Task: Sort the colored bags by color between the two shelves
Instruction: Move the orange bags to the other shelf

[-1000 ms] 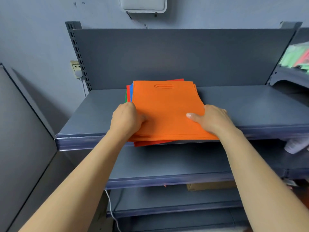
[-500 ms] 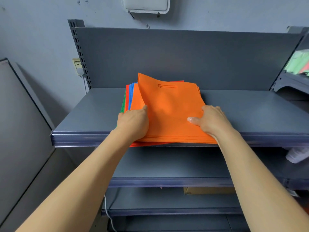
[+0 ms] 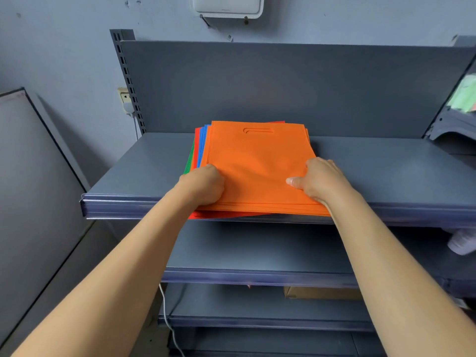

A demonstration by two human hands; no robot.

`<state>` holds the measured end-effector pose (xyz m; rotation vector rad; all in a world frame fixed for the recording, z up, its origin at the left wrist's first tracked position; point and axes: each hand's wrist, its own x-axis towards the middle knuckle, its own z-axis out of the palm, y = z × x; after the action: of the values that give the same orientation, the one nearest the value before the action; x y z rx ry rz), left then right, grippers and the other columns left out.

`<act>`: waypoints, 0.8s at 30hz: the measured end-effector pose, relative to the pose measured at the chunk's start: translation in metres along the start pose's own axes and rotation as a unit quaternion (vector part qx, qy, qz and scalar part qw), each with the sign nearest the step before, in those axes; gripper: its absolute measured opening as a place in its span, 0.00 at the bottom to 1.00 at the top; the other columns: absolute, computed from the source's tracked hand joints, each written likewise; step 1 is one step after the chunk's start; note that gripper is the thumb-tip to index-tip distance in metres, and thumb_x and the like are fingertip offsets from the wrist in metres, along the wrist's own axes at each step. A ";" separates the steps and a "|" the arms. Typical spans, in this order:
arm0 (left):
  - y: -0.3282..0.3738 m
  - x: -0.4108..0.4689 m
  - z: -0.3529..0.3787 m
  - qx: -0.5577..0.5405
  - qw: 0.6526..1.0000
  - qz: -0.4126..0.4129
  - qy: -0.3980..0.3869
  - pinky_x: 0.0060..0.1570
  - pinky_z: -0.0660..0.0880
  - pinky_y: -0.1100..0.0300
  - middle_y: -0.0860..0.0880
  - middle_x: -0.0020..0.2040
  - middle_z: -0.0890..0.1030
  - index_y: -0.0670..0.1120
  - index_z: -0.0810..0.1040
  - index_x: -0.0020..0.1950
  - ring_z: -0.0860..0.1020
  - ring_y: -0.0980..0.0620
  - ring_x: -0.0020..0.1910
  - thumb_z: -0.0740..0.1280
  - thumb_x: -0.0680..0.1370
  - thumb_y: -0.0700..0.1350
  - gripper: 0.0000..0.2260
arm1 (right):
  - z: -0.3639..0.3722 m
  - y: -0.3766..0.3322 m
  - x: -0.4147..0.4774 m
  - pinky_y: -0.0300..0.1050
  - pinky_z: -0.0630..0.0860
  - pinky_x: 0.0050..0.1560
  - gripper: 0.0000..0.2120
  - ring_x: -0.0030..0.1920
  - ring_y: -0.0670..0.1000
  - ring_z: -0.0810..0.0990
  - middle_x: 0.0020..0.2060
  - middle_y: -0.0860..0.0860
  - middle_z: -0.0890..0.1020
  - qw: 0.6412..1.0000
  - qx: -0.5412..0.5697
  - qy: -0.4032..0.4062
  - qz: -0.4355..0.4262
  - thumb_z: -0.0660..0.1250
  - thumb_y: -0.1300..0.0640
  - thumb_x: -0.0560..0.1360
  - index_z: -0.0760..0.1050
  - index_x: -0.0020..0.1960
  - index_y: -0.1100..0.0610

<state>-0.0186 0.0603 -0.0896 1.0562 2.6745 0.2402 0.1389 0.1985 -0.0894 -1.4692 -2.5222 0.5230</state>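
A stack of flat fabric bags lies on the top grey shelf, overhanging its front edge. Several orange bags with a cut-out handle sit on top. Blue, red and green bag edges stick out on the left beneath them. My left hand grips the near left corner of the orange bags, fingers curled under. My right hand holds their near right edge, thumb on top.
A second grey shelf sits below, and lower ones hold a cardboard box. A white cable hangs at the lower left. A neighbouring shelf at the right carries pale green bags. A grey panel leans at the left.
The top orange bag, whose left side was lifted half a second ago, now lies flat again. Both hands have slid to the near corners of the orange bags.
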 end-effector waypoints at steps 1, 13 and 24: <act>0.002 -0.002 -0.002 -0.008 1.000 0.002 -0.002 0.64 0.67 0.50 0.40 0.67 0.72 0.40 0.66 0.69 0.71 0.39 0.63 0.51 0.82 0.47 0.19 | 0.000 0.000 0.001 0.47 0.68 0.49 0.21 0.60 0.59 0.72 0.62 0.60 0.72 1.000 0.001 -0.001 0.000 0.65 0.43 0.75 0.72 0.56 0.60; 0.008 -0.010 -0.006 -0.045 0.998 0.025 0.024 0.46 0.65 0.57 0.41 0.52 0.76 0.39 0.73 0.62 0.70 0.46 0.46 0.57 0.80 0.56 0.22 | 0.001 0.009 0.002 0.50 0.71 0.57 0.29 0.64 0.59 0.71 0.66 0.59 0.70 1.000 0.004 0.005 -0.015 0.65 0.41 0.75 0.69 0.65 0.61; 0.012 -0.010 -0.004 -0.051 0.997 0.031 0.050 0.48 0.68 0.56 0.40 0.59 0.76 0.38 0.72 0.62 0.73 0.44 0.50 0.59 0.80 0.51 0.19 | 0.000 0.007 0.004 0.48 0.70 0.50 0.26 0.61 0.60 0.72 0.64 0.59 0.71 1.000 -0.004 0.002 -0.014 0.65 0.42 0.75 0.70 0.63 0.60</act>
<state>-0.0046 0.0619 -0.0813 1.1253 2.6864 0.4489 0.1425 0.2056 -0.0925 -1.4349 -2.5413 0.5065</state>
